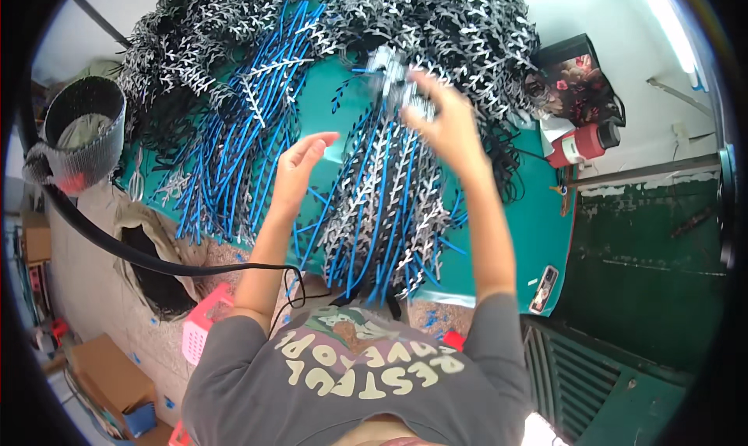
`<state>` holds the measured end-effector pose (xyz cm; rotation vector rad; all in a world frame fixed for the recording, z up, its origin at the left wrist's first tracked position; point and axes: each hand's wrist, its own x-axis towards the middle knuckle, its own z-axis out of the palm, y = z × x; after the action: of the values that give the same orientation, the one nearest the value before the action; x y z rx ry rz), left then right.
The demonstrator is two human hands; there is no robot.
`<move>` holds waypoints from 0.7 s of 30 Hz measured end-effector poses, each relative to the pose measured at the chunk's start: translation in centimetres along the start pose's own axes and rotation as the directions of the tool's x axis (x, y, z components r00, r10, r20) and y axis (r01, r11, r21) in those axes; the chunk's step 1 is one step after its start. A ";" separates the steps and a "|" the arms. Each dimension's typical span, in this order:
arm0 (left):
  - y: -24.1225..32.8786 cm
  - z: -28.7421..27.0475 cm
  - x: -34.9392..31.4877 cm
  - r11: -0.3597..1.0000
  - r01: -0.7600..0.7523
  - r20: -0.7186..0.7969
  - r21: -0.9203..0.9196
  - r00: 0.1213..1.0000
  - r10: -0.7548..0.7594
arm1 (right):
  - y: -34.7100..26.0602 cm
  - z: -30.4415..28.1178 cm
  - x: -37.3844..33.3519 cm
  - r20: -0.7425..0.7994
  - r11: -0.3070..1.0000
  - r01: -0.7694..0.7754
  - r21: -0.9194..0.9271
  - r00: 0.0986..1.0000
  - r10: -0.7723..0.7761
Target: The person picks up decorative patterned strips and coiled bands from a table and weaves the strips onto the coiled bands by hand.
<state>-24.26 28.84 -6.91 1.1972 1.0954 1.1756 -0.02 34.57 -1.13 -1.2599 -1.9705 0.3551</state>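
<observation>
Blue, black and silver leaf-patterned strips lie in a long bundle point(382, 204) toward me on the green table. At its far end, my right hand point(450, 126) has thumb and fingers around a silvery grey piece point(384, 64). Motion smears that piece, so its kind is unclear. Left of the bundle's upper part, my left hand point(300, 165) hovers with fingers pointing right, apart from the strips and with nothing visible in it. A second spread of blue and leafy strips point(241, 150) covers the table's left side.
Large heaps of black-and-silver leafy strips point(436, 17) line the far edge of the green table point(483, 251). At right are a floral bag point(580, 80), a red bottle point(584, 144) and a phone point(544, 289). A mesh-like holder point(89, 134), scissors point(136, 183) and black cable point(156, 267) are at left.
</observation>
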 end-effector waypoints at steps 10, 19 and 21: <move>-13.4 -1.6 2.1 0.775 0.094 0.104 0.625 0.974 -0.201 | 2.1 1.8 8.3 -0.288 0.968 0.051 -0.247 0.950 -0.123; -8.9 -1.5 2.6 0.904 0.412 0.353 -0.115 0.867 -0.351 | -0.3 11.8 -10.5 0.149 0.679 -0.695 0.236 0.716 0.682; -5.7 -2.8 2.2 0.862 0.419 0.435 -0.285 0.858 -0.273 | -3.3 13.9 -10.8 0.288 0.532 -0.691 0.489 0.704 0.649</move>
<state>-26.44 31.20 -12.77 0.8326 0.7126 0.7725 -9.72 25.90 -13.44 -1.5459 -1.1610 1.2966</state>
